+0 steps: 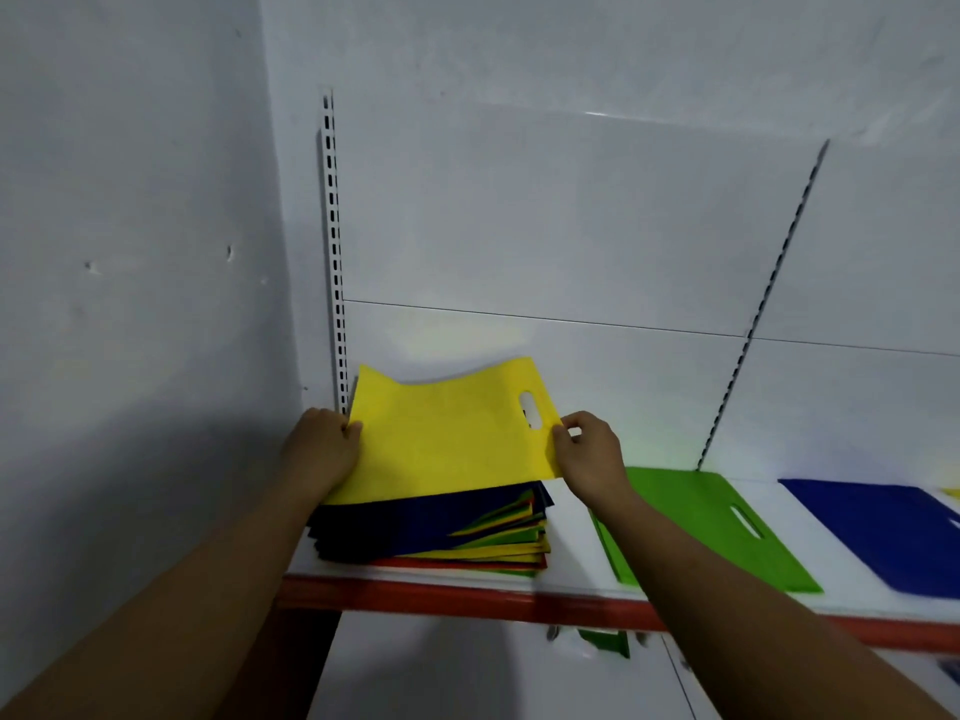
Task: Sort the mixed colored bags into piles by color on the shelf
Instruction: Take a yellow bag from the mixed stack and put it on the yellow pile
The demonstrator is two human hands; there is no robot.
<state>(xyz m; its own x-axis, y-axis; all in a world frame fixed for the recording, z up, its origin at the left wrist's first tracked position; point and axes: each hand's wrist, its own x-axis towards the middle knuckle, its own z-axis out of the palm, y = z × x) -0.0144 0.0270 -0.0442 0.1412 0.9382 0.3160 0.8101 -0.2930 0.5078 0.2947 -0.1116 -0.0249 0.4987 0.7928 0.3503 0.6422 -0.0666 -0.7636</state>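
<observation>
A yellow bag (447, 433) with a cut-out handle is lifted off the mixed stack (441, 532), tilted up toward me. My left hand (322, 449) pinches its left edge. My right hand (592, 454) pinches its right edge beside the handle hole. The stack beneath shows a dark blue bag on top, with yellow, green and red-orange layers under it, at the shelf's left end. To the right a green bag (711, 532) lies flat on the shelf, and a blue bag (883, 532) lies farther right. A sliver of yellow (953, 492) shows at the right frame edge.
The white shelf (571, 517) has a red front lip (467, 597). Slotted uprights (335, 252) stand at the back left and back right against the white wall panel. A side wall closes the left. Something green (605, 644) hangs below the shelf.
</observation>
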